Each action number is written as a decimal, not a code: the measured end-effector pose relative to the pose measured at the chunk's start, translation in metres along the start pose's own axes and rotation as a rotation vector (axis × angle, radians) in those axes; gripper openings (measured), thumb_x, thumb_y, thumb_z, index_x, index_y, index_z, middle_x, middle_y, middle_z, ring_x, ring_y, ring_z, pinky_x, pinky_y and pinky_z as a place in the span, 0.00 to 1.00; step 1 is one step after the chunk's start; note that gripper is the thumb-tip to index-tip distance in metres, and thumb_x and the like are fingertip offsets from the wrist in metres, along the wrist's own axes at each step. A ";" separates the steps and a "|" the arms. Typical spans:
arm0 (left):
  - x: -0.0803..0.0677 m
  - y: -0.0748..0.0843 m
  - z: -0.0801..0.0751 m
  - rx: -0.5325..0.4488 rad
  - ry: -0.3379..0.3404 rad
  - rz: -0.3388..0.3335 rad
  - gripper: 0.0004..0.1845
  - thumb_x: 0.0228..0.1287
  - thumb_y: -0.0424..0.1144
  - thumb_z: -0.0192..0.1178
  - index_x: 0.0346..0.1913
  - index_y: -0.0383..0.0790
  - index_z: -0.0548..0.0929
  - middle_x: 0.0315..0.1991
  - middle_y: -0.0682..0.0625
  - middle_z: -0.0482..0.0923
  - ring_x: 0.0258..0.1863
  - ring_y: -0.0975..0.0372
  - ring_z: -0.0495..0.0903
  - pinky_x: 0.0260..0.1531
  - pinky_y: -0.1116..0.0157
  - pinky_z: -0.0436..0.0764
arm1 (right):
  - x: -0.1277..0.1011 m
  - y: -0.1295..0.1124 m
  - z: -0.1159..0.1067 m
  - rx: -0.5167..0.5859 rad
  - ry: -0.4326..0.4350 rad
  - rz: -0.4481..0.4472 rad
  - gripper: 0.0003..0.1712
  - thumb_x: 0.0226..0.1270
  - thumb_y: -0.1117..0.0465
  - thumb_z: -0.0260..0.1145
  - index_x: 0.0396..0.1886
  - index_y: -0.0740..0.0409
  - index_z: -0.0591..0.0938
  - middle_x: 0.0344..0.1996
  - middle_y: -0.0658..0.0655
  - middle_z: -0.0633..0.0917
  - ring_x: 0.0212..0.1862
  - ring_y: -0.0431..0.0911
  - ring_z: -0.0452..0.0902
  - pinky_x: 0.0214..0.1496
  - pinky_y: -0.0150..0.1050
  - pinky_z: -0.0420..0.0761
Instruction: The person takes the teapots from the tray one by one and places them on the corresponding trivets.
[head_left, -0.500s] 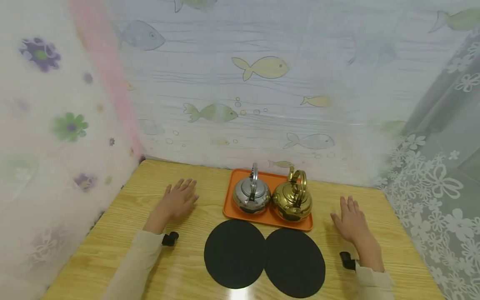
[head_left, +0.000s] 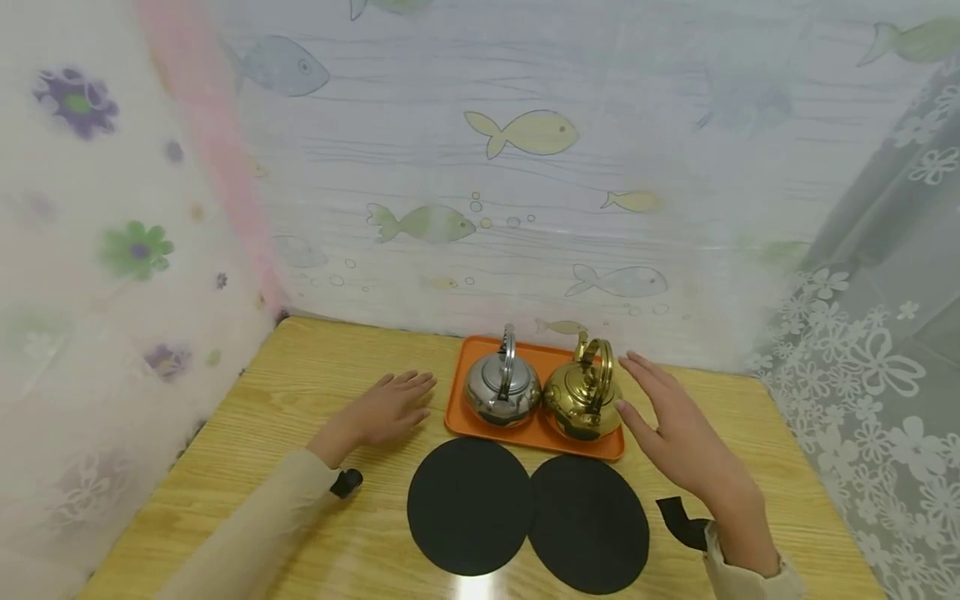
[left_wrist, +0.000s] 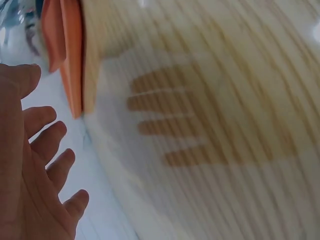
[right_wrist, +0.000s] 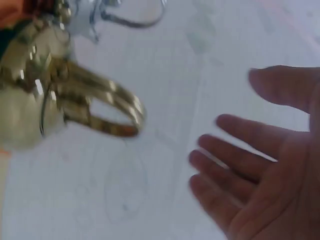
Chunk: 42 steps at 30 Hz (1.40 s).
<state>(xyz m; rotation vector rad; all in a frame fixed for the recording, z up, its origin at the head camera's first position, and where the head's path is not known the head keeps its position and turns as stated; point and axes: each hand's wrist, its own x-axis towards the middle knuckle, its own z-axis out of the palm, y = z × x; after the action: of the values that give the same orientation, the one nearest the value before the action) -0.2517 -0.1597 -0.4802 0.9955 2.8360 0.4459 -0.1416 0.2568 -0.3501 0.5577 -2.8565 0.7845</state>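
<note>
A silver kettle (head_left: 501, 393) and a gold kettle (head_left: 579, 403) stand side by side on an orange tray (head_left: 465, 352), handles upright. My right hand (head_left: 678, 437) is raised just right of the gold kettle, thumb apart from the straight fingers. In the right wrist view the gold kettle's handle (right_wrist: 107, 97) lies in front of the fingertips, with a gap between. My left hand (head_left: 386, 410) reaches toward the tray's left side, holding nothing. Its relaxed fingers (left_wrist: 50, 142) show near the tray's edge (left_wrist: 72, 65) in the left wrist view.
Two round black mats (head_left: 471, 507) lie on the wooden table (head_left: 300, 375) in front of the tray, their edges meeting. A fish-print curtain (head_left: 480, 183) hangs behind the table, with a flowered sheet (head_left: 112, 333) on the left and a white-flowered lace curtain (head_left: 862, 400) on the right.
My right hand has risen and moved left, close to the gold kettle. My left hand has shifted right toward the tray. Kettles, tray and mats stay put.
</note>
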 end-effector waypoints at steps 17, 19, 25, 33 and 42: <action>0.033 0.000 0.019 0.013 -0.036 0.112 0.34 0.80 0.52 0.48 0.80 0.39 0.60 0.80 0.42 0.58 0.79 0.44 0.55 0.76 0.39 0.54 | 0.077 -0.001 0.117 0.633 0.077 -0.082 0.30 0.80 0.62 0.57 0.77 0.63 0.64 0.69 0.68 0.73 0.69 0.65 0.69 0.70 0.63 0.71; 0.034 0.000 0.020 0.019 -0.051 0.111 0.34 0.80 0.53 0.48 0.80 0.39 0.59 0.80 0.42 0.56 0.79 0.44 0.54 0.76 0.39 0.52 | 0.083 -0.003 0.123 0.684 0.073 -0.053 0.29 0.80 0.61 0.56 0.76 0.64 0.66 0.67 0.69 0.75 0.68 0.63 0.71 0.68 0.60 0.73; 0.037 0.002 0.017 0.005 -0.088 0.093 0.37 0.79 0.55 0.49 0.81 0.38 0.57 0.81 0.42 0.53 0.80 0.43 0.52 0.76 0.37 0.51 | 0.094 -0.009 0.129 0.782 0.067 0.035 0.27 0.81 0.58 0.56 0.72 0.65 0.71 0.63 0.67 0.79 0.63 0.59 0.76 0.65 0.52 0.78; 0.042 -0.003 0.017 -0.040 -0.093 0.102 0.40 0.77 0.56 0.52 0.81 0.38 0.56 0.81 0.41 0.51 0.80 0.42 0.49 0.76 0.37 0.50 | 0.103 -0.011 0.135 0.929 0.066 0.147 0.26 0.78 0.61 0.60 0.71 0.67 0.72 0.57 0.70 0.80 0.49 0.43 0.82 0.54 0.36 0.84; 0.044 -0.007 0.024 -0.110 -0.077 0.105 0.40 0.77 0.55 0.52 0.81 0.36 0.55 0.82 0.42 0.50 0.80 0.42 0.50 0.76 0.38 0.53 | 0.107 -0.014 0.140 1.006 0.126 0.188 0.23 0.72 0.66 0.65 0.65 0.68 0.77 0.44 0.58 0.85 0.39 0.38 0.84 0.44 0.34 0.85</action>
<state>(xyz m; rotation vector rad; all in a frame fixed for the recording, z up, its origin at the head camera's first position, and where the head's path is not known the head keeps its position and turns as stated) -0.2858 -0.1314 -0.5049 1.1179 2.6685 0.5551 -0.2389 0.1400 -0.4403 0.2838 -2.2328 2.1914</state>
